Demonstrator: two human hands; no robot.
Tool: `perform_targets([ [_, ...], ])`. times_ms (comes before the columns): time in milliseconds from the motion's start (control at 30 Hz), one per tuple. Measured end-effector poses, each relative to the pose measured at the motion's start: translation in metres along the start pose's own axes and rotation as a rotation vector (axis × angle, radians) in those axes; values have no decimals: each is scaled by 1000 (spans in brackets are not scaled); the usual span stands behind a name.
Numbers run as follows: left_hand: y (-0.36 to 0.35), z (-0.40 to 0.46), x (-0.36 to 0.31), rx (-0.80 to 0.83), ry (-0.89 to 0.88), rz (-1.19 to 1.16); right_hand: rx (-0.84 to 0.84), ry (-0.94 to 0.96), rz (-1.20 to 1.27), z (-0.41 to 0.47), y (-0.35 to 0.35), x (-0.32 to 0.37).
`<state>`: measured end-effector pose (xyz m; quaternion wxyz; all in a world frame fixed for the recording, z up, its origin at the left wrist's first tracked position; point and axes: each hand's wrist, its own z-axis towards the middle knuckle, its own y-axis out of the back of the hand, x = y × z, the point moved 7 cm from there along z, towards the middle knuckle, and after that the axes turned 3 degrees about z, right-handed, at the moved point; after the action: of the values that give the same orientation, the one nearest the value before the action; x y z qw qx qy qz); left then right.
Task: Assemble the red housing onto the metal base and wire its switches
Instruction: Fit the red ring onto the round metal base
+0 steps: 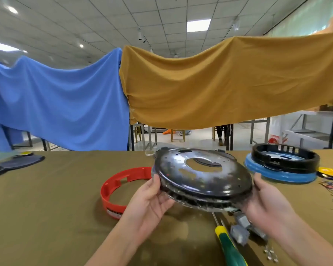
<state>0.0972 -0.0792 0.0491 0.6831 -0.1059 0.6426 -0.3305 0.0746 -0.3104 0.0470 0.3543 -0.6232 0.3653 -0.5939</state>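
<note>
Metal base [202,175] held tilted above table, left hand [152,200] and right hand [267,200] gripping opposite rims. Red housing [119,187] left, unmounted. Risk: slick rim slips, base drops onto screwdriver [229,244].

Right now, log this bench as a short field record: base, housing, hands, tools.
base: metal base held tilted above the table, not yet in the housing
housing: red housing lying on the table, left of the base
left hand: grip on the base's left edge
right hand: grip on its right edge
tools: green-handled screwdriver on the table below the base
</note>
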Motion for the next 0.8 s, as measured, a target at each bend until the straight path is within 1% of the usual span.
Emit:
perform_targets([
  [67,2,-1,-2,-21,8,-77,47,-12,52,-5,-9,0],
  [167,6,-1,-7,-46,19,-169,101,-1,44,-11,-16,5],
  [200,6,-1,-8,-49,32,-159,122,11,23,-12,-18,8],
  [233,6,0,-7,-56,46,-100,142,26,-6,-13,-20,11],
  [267,7,0,-5,-82,49,26,153,44,-31,-13,-22,14],
  [300,11,1,-7,-124,8,227,155,63,-49,-13,-23,17],
  [333,13,0,-14,-162,-78,481,151,86,-57,-13,-24,21],
  [367,12,-1,-23,-175,-205,760,141,113,-53,-12,-25,24],
  [433,6,-8,-37,-127,-463,1267,113,162,-22,-11,-23,30],
  [467,7,-7,-34,-74,-481,1479,104,176,5,-10,-22,31],
  [500,14,-4,-26,-29,-418,1708,99,182,30,-10,-21,32],
  [533,23,0,-18,-9,-319,1934,93,187,46,-10,-19,33],
  [567,32,3,-12,-15,-218,2104,86,192,54,-10,-19,34],
  [600,36,3,-12,-46,-174,2166,80,199,53,-11,-18,35],
  [633,37,3,-15,-92,-168,2150,75,207,50,-11,-18,36],
  [667,37,4,-20,-151,-207,2106,73,214,48,-11,-17,37],
  [700,35,5,-26,-202,-288,2044,74,216,47,-11,-17,37],
  [733,33,5,-36,-268,-398,1930,78,216,47,-11,-17,37],
  [767,34,4,-48,-355,-512,1763,82,215,45,-11,-17,37],
  [800,37,1,-60,-440,-586,1576,84,213,43,-11,-16,36],
])
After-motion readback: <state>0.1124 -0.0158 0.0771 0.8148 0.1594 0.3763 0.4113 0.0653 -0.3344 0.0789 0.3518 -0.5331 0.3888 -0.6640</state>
